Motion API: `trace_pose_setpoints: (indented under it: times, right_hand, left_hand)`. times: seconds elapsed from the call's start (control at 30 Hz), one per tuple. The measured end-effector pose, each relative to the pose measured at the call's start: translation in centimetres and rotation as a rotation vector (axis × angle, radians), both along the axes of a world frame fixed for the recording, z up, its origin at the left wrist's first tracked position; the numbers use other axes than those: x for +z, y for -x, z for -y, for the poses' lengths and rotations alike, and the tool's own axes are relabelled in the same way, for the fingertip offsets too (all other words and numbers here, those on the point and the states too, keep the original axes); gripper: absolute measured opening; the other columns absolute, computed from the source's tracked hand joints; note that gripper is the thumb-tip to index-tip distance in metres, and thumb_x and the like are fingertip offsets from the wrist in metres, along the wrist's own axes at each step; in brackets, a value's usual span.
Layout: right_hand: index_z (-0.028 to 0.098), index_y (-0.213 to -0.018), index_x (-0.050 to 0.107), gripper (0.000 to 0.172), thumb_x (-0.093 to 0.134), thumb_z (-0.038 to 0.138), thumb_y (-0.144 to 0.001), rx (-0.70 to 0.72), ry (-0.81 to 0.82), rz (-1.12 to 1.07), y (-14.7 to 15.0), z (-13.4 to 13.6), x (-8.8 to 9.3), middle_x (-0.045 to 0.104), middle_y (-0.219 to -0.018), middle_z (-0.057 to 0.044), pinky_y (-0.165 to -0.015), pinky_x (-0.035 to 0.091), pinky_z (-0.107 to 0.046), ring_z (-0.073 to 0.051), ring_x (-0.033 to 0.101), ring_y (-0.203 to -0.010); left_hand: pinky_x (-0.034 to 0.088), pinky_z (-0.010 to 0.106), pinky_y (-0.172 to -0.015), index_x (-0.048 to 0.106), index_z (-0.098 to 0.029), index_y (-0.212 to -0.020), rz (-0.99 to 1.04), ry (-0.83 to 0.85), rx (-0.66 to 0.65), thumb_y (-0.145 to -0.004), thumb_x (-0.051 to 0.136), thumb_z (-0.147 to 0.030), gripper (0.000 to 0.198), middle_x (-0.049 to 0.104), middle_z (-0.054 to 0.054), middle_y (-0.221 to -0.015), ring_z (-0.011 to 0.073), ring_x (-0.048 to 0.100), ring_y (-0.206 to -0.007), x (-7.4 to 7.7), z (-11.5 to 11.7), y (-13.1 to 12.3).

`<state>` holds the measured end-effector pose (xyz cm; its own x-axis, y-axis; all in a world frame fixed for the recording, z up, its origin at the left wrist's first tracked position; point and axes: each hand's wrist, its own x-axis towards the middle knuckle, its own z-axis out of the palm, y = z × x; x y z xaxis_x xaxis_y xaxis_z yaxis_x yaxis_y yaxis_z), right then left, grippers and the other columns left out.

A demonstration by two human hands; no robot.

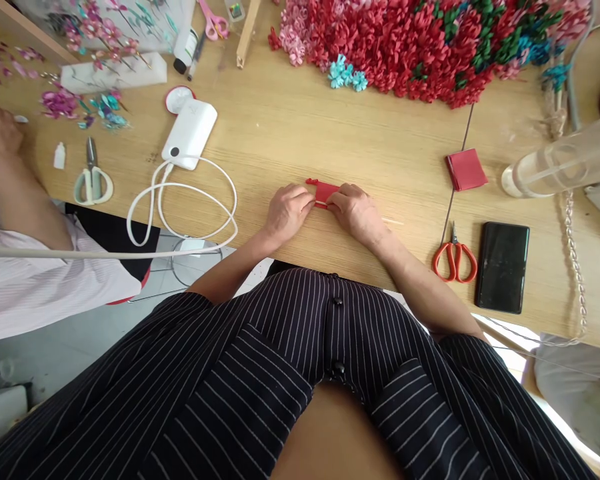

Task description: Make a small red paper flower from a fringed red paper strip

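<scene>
A dark striped shirt [275, 320] is closest. Past it, at the wooden table [260, 133], the left hand [289, 212] pinches one end of a small, flat red piece [327, 191], and the right hand [355, 212] pinches the other. Red-handled scissors [454, 246] and a black phone [503, 267] lie to the right.

The left hand [289, 212] has one end of a small red piece [325, 192], right hand [356, 210] on the other, over the table [260, 127]. Orange-handled scissors [454, 244] sit next to a black phone [503, 267], with a big heap of mostly red flowers [405, 50] up top.
</scene>
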<state>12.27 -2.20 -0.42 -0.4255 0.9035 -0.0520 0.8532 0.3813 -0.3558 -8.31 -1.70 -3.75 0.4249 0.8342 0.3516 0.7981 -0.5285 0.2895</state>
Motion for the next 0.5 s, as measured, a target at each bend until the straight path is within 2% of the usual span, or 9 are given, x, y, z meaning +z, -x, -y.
trace_pose_setpoints:
  times: [0.17,0.3,0.5]
  right_hand:
    - [0.019,-0.113,0.077,0.036,0.042,0.025,-0.108,-0.011,-0.040,-0.037,-0.4,-0.6,0.1,0.073,-0.114,-0.013,-0.086,0.049,-0.035,-0.024,0.063,-0.102]
    - [0.023,-0.124,0.074,0.040,0.037,0.022,-0.109,0.045,-0.108,-0.036,-0.2,-1.3,0.1,0.071,-0.117,-0.013,-0.090,0.046,-0.036,-0.025,0.057,-0.106]
    - [0.022,-0.125,0.074,0.042,0.034,0.025,-0.111,0.075,-0.085,0.052,0.4,-1.6,0.2,0.068,-0.125,-0.015,-0.089,0.042,-0.037,-0.026,0.054,-0.106]
  left_hand:
    - [0.055,0.038,-0.084,0.077,-0.021,-0.088,0.019,0.031,-0.020,-0.105,0.053,-0.026,0.029,0.074,0.006,-0.090,0.0222,0.067,-0.090,-0.2,-0.2,0.2]
    - [0.054,0.037,-0.083,0.076,-0.022,-0.087,0.038,0.015,-0.015,-0.108,0.049,-0.032,0.035,0.072,0.005,-0.088,0.0210,0.065,-0.088,-0.5,-0.3,0.3]
    - [0.054,0.037,-0.085,0.075,-0.022,-0.086,0.007,0.001,-0.049,-0.111,0.042,-0.034,0.043,0.072,0.006,-0.089,0.0210,0.065,-0.089,-0.5,-0.2,0.4]
